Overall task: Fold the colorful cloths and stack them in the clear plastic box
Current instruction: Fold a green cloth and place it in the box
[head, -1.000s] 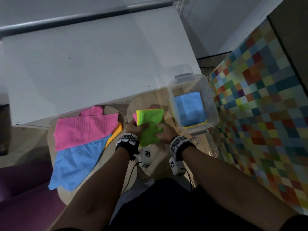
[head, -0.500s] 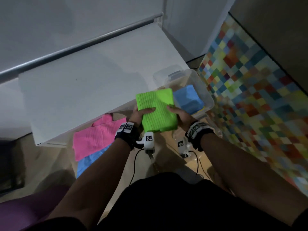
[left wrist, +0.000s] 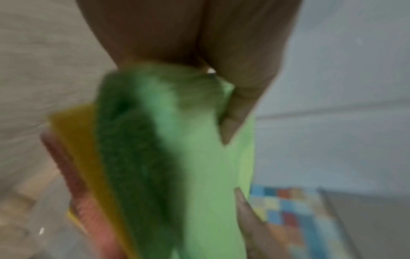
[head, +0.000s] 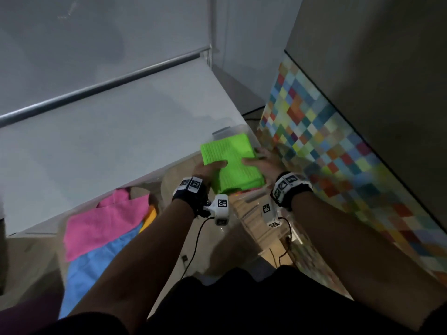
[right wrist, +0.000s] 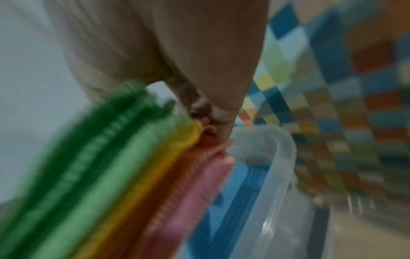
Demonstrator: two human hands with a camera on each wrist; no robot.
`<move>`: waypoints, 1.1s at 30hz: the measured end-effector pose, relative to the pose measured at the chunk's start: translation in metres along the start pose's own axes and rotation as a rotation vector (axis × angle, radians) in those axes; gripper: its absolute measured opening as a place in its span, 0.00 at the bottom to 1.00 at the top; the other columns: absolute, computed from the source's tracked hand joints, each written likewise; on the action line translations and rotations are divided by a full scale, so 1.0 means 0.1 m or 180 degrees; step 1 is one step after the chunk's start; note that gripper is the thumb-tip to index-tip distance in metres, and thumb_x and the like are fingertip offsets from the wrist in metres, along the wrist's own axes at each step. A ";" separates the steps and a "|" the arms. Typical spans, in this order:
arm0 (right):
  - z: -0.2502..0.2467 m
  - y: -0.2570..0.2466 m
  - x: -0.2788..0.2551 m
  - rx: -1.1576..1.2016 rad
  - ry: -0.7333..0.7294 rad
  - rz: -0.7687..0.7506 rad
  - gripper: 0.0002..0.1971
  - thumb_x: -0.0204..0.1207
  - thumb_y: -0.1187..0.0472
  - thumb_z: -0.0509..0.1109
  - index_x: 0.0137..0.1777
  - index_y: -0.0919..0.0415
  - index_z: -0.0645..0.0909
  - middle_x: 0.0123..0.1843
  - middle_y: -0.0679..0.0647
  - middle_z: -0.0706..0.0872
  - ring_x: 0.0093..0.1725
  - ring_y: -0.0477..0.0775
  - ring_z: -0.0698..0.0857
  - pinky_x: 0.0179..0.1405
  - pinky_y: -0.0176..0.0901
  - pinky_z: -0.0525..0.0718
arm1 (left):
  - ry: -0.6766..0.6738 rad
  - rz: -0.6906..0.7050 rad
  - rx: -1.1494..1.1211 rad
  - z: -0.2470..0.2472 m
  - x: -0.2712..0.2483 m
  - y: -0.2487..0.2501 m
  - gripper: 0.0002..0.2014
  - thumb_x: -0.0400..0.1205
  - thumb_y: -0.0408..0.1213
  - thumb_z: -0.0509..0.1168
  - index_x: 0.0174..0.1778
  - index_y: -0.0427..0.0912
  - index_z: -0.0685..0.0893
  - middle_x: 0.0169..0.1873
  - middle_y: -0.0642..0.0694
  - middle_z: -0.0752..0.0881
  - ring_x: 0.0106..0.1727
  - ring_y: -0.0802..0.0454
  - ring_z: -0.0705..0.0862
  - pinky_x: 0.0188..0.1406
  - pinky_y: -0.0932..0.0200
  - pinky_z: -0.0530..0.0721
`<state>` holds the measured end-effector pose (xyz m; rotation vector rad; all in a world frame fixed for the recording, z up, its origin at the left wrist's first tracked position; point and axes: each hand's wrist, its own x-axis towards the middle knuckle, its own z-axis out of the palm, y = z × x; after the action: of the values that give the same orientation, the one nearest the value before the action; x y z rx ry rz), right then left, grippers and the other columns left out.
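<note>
Both hands hold a folded stack of cloths between them, with the green cloth on top and thumbs lying on it. My left hand grips its left edge and my right hand its right edge. The right wrist view shows the stack layered green, yellow, orange and pink. It hangs just above the clear plastic box, where a folded blue cloth lies. In the head view the stack hides most of the box.
Unfolded pink, blue and orange cloths lie on the wooden surface at the left. A white table stands behind. A multicoloured checkered floor runs along the right.
The hands have lifted the folded stack off the wooden surface and carried it right and away, over the box. The blue cloth in the box is now covered in the head view.
</note>
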<state>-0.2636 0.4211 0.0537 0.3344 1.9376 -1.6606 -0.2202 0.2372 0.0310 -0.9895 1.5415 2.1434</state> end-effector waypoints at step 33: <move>-0.11 0.46 0.88 -0.4865 -0.1004 -0.1639 0.24 0.82 0.53 0.57 0.79 0.54 0.67 0.86 0.57 0.52 0.85 0.63 0.48 0.83 0.58 0.52 | 0.0338 0.1170 0.6323 0.49 0.59 -0.20 0.31 0.76 0.60 0.64 0.72 0.48 0.75 0.72 0.44 0.75 0.76 0.42 0.67 0.80 0.30 0.42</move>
<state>-0.3133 0.4261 -0.0327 -0.9844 2.4784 -0.0312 -0.2671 0.2812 -0.0153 -0.0017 2.6670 -0.1147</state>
